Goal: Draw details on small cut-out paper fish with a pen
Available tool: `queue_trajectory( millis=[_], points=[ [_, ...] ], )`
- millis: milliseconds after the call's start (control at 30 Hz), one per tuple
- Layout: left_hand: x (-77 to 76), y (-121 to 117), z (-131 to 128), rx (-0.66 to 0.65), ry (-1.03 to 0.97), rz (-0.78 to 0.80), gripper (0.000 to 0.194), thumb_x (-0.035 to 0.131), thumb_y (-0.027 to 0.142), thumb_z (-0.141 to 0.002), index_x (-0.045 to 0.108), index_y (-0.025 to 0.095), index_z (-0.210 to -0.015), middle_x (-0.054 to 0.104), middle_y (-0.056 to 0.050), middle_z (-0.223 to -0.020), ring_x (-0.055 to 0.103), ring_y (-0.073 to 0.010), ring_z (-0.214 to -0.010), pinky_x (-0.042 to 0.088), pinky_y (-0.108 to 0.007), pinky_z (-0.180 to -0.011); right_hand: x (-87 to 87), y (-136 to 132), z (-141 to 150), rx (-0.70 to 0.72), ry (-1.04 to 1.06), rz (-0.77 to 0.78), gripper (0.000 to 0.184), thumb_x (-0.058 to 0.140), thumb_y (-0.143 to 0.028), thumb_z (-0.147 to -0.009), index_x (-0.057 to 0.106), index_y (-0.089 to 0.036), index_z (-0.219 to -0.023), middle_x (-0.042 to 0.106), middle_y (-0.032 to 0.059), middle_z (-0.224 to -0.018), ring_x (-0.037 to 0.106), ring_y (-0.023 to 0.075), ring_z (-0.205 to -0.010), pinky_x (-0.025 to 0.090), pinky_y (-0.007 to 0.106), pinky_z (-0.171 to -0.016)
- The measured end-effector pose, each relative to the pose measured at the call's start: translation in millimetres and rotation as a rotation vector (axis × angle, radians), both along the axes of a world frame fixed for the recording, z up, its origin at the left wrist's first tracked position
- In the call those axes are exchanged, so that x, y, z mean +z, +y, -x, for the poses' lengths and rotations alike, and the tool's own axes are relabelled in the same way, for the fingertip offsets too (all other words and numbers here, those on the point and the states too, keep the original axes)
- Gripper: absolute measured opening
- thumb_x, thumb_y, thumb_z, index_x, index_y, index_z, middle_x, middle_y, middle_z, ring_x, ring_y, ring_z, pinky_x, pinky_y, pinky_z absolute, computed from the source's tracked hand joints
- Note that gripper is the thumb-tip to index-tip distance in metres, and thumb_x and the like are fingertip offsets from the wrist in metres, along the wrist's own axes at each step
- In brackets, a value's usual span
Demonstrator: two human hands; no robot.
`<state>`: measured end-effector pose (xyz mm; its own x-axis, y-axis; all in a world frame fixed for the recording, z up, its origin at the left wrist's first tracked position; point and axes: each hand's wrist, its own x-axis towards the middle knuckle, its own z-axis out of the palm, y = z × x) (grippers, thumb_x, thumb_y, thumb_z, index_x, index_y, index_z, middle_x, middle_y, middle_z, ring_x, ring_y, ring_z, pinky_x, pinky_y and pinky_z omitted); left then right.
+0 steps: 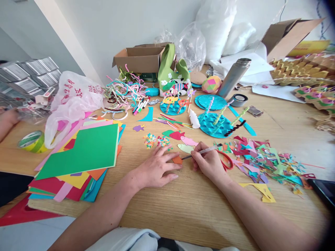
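Observation:
My left hand [157, 166] lies flat with its fingers spread, fingertips at the edge of a small orange paper piece [177, 160]. A pen [208, 149] is gripped in my right hand [209, 163], its tip at that orange piece. Just beyond lie paper fish: a pink fish [188, 141], a red fish [177, 135] and a pale green fish [185, 148]. Two small heaps of paper confetti [149, 140] sit above my left fingers. Red-handled scissors [228, 161] rest partly behind my right hand, which hides some of them.
Colored sheets [86, 146] are stacked at left beside tape [32, 141] and a plastic bag [74, 101]. Paper scraps [272, 164] spread at right. Blue discs with pipe cleaners [216, 130], a white glue bottle [194, 119] and a steel flask [233, 78] stand farther back. Someone's hand [9, 118] shows far left.

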<state>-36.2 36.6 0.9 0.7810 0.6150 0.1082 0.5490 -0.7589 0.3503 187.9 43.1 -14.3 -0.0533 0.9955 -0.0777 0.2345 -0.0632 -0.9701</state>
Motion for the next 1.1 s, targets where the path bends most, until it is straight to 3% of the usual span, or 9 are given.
queue_trajectory(
  millis=[1100],
  points=[
    [-1.3, 0.5, 0.4, -0.002, 0.007, -0.011, 0.034, 0.059, 0.038, -0.095, 0.066, 0.028, -0.127, 0.05, -0.006, -0.147, 0.027, -0.037, -0.144, 0.017, -0.065, -0.117, 0.0, -0.5, -0.3, 0.002, -0.002, -0.009, 0.017, 0.057, -0.026, -0.082, 0.044, -0.025, -0.072, 0.054, -0.006, -0.044, 0.052, 0.0132, -0.035, 0.037, 0.022, -0.037]
  ],
)
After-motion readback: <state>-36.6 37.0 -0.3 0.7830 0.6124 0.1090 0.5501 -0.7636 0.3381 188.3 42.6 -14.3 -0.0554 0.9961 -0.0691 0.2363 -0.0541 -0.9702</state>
